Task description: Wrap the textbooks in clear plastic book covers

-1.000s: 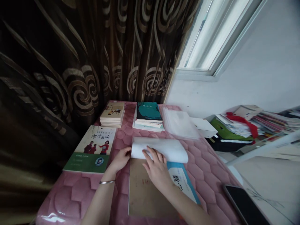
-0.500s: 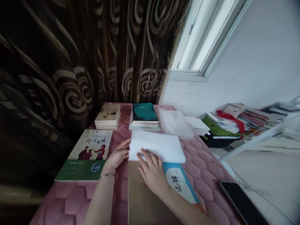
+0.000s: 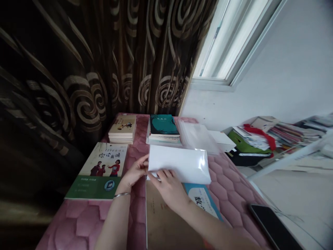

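Observation:
A glossy white sheet [image 3: 179, 159] lies across the top part of a brown-covered book [image 3: 166, 218]. At the sheet's left edge, my left hand [image 3: 134, 175] has its thumb and fingers closed on the edge; a bracelet circles that wrist. My right hand [image 3: 170, 191] rests on the lower left part of the sheet, fingers bent and lying on it, thumb stretched toward my left hand. Under my right forearm, a blue and white book [image 3: 200, 199] with large characters shows from beneath the brown one.
Left lies a green and white book [image 3: 100, 170]. Behind are a stack of tan books [image 3: 122, 128], a teal-topped stack [image 3: 162, 125], clear plastic covers [image 3: 197, 135] and a white box [image 3: 221, 140]. A phone [image 3: 273, 222] sits right on the pink quilted cloth [image 3: 83, 222].
My right hand's fingers have bent and shifted toward the sheet's left edge. My left fingers have closed in on that edge. The sheet's right side now looks raised and shiny. The view has shifted slightly.

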Action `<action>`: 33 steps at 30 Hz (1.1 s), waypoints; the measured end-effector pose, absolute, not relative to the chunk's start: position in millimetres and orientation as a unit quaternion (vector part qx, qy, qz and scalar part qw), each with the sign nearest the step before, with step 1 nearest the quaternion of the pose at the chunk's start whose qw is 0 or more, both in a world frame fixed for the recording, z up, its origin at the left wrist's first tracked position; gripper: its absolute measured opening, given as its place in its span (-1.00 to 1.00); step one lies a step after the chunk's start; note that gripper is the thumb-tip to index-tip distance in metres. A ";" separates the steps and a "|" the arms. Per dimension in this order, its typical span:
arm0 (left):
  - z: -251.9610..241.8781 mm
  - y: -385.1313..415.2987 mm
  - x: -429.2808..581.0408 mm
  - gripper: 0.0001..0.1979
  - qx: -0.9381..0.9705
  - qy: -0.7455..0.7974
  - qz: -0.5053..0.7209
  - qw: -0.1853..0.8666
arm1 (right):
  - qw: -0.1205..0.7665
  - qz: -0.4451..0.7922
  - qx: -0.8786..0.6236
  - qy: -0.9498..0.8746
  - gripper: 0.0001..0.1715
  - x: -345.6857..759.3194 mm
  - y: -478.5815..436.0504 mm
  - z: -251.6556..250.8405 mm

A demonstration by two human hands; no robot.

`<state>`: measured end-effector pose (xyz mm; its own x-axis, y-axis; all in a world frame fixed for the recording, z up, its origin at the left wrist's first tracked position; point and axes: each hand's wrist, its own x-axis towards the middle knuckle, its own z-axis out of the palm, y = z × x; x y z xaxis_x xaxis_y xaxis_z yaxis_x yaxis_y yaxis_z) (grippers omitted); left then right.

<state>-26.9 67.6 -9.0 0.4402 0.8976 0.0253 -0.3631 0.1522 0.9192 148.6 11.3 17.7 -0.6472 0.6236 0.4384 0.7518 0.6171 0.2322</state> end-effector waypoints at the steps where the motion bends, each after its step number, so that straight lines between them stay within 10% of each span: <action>1: -9.2 68.0 -27.2 -0.18 0.470 0.280 0.453 0.704 | 0.142 -0.203 -0.380 -0.891 -0.58 146.3 13.1 23.3; 21: -17.8 73.2 -27.1 -0.37 0.509 0.278 0.474 0.662 | -0.113 -0.052 -0.424 -0.897 -0.57 92.2 30.4 83.4; 33: -20.4 74.4 -34.4 -0.42 0.539 0.336 0.448 0.629 | -0.111 -0.013 -0.442 -0.890 -0.51 82.9 32.4 95.3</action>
<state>-34.4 74.4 -20.4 0.3730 0.9259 0.0603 -0.2020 0.0176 0.9792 82.9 32.4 95.3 -0.5849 0.7893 -0.1869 0.7835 0.6094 0.1215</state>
